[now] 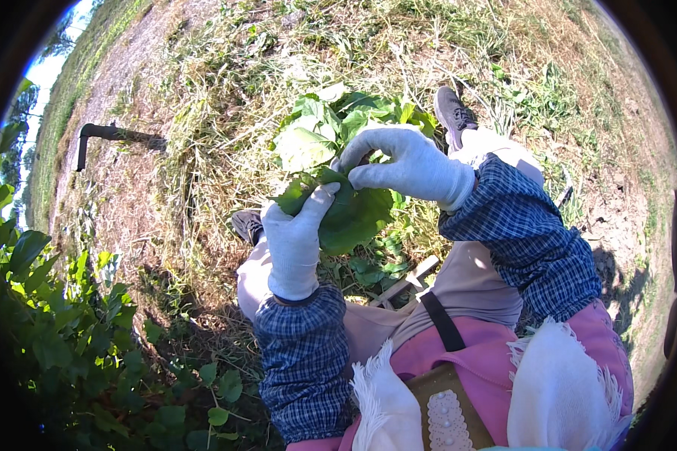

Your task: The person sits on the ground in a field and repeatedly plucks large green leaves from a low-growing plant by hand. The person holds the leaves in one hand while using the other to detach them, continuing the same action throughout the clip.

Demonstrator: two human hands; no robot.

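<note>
My left hand (293, 240), in a white glove, grips a large green leaf (355, 218) with the thumb pressed on its face. My right hand (399, 169), also gloved in white, curls at the leaf's upper edge, thumb and fingers close together on it; the fingertips are partly hidden. Just beyond both hands, a loose pile of broad green leaves (308, 139) lies on the grass between my outstretched feet.
Leafy plants (60, 338) rise close on my left. A dark bent pipe (109, 132) sits on the dry grass (203, 75) at upper left. My shoes (453, 113) flank the pile. Pale wooden pieces (410, 279) show between my legs.
</note>
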